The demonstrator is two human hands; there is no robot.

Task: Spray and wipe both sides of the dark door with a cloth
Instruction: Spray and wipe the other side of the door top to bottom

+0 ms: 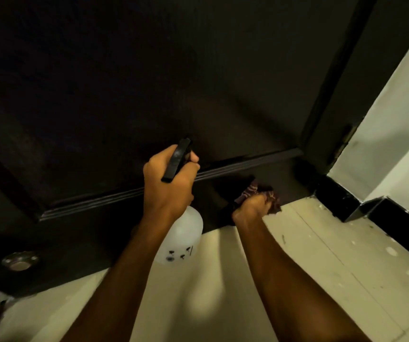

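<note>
The dark door [129,77] fills most of the view, with a raised panel moulding running across its lower part. My left hand [167,183] grips a spray bottle [182,236] by its black trigger head, and the nozzle points at the door just above the moulding. The bottle's white translucent body hangs below my wrist. My right hand [253,206] holds a dark patterned cloth [255,191] bunched against the door's bottom rail, close to the floor and the right-hand frame.
A dark door frame [334,114] stands at the right, with a pale wall [396,124] and black skirting [361,201] beyond it. Pale floor tiles [322,255] lie below. A round metal fitting [19,261] sits low on the door at the left.
</note>
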